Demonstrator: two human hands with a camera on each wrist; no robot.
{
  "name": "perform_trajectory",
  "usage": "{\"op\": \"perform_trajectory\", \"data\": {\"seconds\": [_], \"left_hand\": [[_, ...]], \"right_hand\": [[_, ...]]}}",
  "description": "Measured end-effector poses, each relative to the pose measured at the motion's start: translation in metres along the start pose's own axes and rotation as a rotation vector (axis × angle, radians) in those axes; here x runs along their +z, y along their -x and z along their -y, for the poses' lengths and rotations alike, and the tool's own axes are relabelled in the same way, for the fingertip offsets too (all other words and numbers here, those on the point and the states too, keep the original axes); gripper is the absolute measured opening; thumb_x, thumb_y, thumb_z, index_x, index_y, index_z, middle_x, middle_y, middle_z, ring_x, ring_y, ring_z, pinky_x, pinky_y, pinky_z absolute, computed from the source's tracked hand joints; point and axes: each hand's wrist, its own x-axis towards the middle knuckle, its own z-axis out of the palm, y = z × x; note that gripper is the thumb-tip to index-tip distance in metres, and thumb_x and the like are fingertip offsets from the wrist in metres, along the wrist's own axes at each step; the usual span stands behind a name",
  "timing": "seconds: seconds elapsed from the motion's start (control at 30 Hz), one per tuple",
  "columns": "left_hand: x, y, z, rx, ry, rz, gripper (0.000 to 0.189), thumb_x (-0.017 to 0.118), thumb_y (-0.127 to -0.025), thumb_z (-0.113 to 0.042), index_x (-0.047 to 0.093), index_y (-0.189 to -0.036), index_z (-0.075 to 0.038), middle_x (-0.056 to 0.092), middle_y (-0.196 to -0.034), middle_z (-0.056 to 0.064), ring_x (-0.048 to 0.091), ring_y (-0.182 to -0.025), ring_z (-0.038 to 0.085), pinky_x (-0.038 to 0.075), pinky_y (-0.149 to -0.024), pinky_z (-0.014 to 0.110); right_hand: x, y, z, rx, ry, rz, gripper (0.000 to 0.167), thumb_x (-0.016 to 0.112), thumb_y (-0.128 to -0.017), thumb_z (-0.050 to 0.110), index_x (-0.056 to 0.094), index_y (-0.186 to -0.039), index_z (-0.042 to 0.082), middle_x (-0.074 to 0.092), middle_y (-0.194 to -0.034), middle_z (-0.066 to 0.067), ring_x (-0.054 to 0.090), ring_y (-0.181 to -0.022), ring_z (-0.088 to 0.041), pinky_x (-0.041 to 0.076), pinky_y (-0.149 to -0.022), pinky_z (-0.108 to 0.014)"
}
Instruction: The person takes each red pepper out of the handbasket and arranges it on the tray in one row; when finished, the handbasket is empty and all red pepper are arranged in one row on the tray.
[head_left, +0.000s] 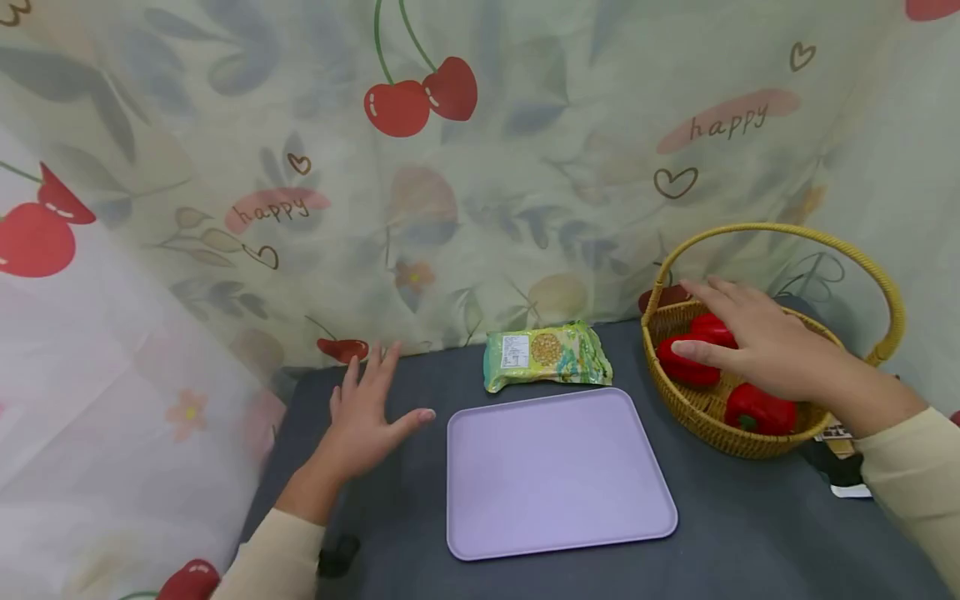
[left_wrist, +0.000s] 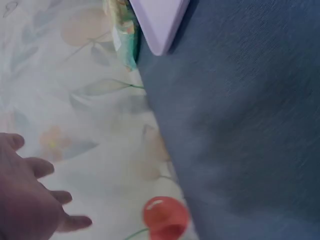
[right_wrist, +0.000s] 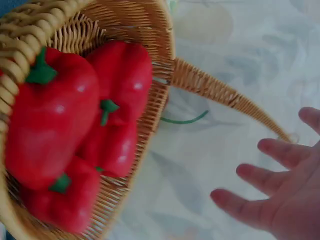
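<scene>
My right hand (head_left: 772,346) hovers over a wicker basket (head_left: 693,417) with a tall arched handle, its fingers spread and holding nothing. Inside lie several red bell peppers (right_wrist: 55,120) with green stems, partly covered by the hand in the head view. On the other side, my left hand (head_left: 363,425) is held above the dark table, fingers spread, with nothing in it. Between the two hands lies a bare lilac tray (head_left: 558,475), nearest to the left hand. Behind it sits a green and yellow snack packet (head_left: 547,357) with a white label.
A printed curtain (head_left: 495,208) with cherries and the word happy hangs behind the table (head_left: 397,542) and along its left side. Some dark and white items (head_left: 836,462) stick out beside the basket, half hidden by the right sleeve. A small black object (head_left: 339,556) lies by the left sleeve.
</scene>
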Motion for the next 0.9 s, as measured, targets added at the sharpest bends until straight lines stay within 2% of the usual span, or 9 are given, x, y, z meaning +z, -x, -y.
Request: {"op": "perform_trajectory", "data": {"seconds": [0.1,0.2,0.3,0.4,0.5,0.57,0.7,0.77,0.9], "left_hand": [[0.009,0.007,0.011,0.04,0.133,-0.023,0.104,0.072,-0.101,-0.059,0.008,-0.177,-0.03,0.004,-0.182,0.01,-0.005,-0.162,0.05,0.004,-0.113,0.089],[0.022,0.015,0.021,0.071,0.273,-0.036,0.099,0.072,-0.103,-0.05,0.01,-0.177,-0.027,0.006,-0.182,0.009,-0.001,-0.162,0.049,0.006,-0.113,0.089],[0.037,0.023,0.029,0.104,0.411,-0.069,0.093,0.07,-0.106,-0.043,0.015,-0.177,-0.02,0.012,-0.181,0.013,0.008,-0.162,0.049,0.01,-0.115,0.087],[0.053,0.029,0.034,0.136,0.554,-0.096,0.085,0.066,-0.108,-0.033,0.018,-0.176,-0.014,0.016,-0.18,0.015,0.014,-0.161,0.048,0.014,-0.119,0.082],[0.071,0.036,0.035,0.151,0.708,-0.089,0.078,0.058,-0.112,-0.026,0.016,-0.175,-0.01,0.018,-0.179,0.019,0.019,-0.159,0.051,0.02,-0.119,0.08],[0.081,0.04,0.034,0.142,0.816,-0.065,0.076,0.052,-0.114,-0.031,0.013,-0.175,-0.008,0.018,-0.177,0.023,0.02,-0.157,0.057,0.026,-0.116,0.081],[0.099,0.043,0.03,0.088,1.055,-0.009,0.083,0.043,-0.115,-0.053,0.007,-0.175,-0.009,0.014,-0.175,0.032,0.021,-0.153,0.064,0.032,-0.113,0.079],[0.106,0.044,0.026,0.049,1.158,0.018,0.083,0.036,-0.115,-0.058,0.005,-0.176,-0.013,0.011,-0.175,0.033,0.02,-0.154,0.062,0.031,-0.116,0.077],[0.118,0.046,0.02,-0.013,1.259,0.041,0.074,0.025,-0.116,-0.056,0.006,-0.177,-0.019,0.011,-0.176,0.031,0.021,-0.157,0.056,0.029,-0.121,0.069]], "right_hand": [[0.003,0.003,-0.012,-0.032,-0.171,-0.032,0.088,0.063,-0.109,0.044,0.017,-0.174,0.007,0.019,-0.174,-0.031,0.015,-0.156,-0.059,0.016,-0.115,-0.085],[0.009,0.006,-0.022,-0.073,-0.34,-0.058,0.078,0.055,-0.113,0.031,0.015,-0.174,0.003,0.018,-0.173,-0.033,0.014,-0.155,-0.061,0.014,-0.115,-0.086],[0.017,0.007,-0.032,-0.099,-0.475,-0.081,0.07,0.045,-0.116,0.024,0.012,-0.174,0.003,0.019,-0.171,-0.036,0.016,-0.152,-0.064,0.016,-0.11,-0.089],[0.026,0.008,-0.04,-0.094,-0.554,-0.104,0.066,0.038,-0.118,0.024,0.011,-0.174,0.006,0.021,-0.168,-0.038,0.021,-0.148,-0.065,0.022,-0.106,-0.09],[0.035,0.009,-0.048,-0.06,-0.589,-0.117,0.065,0.034,-0.119,0.028,0.01,-0.175,0.006,0.024,-0.165,-0.038,0.025,-0.145,-0.065,0.029,-0.102,-0.087],[0.04,0.009,-0.053,-0.025,-0.592,-0.114,0.066,0.033,-0.118,0.031,0.008,-0.174,0.006,0.025,-0.164,-0.038,0.028,-0.144,-0.064,0.035,-0.1,-0.08],[0.051,0.009,-0.064,0.041,-0.572,-0.108,0.069,0.035,-0.119,0.033,0.007,-0.173,0.002,0.027,-0.162,-0.04,0.034,-0.139,-0.06,0.047,-0.097,-0.049],[0.056,0.006,-0.069,0.072,-0.566,-0.103,0.07,0.036,-0.119,0.034,0.007,-0.173,0.001,0.028,-0.161,-0.04,0.036,-0.138,-0.06,0.048,-0.097,-0.048],[0.067,0.0,-0.079,0.12,-0.562,-0.078,0.075,0.042,-0.117,0.039,0.009,-0.172,-0.001,0.031,-0.16,-0.04,0.037,-0.139,-0.06,0.043,-0.105,-0.065]]}}
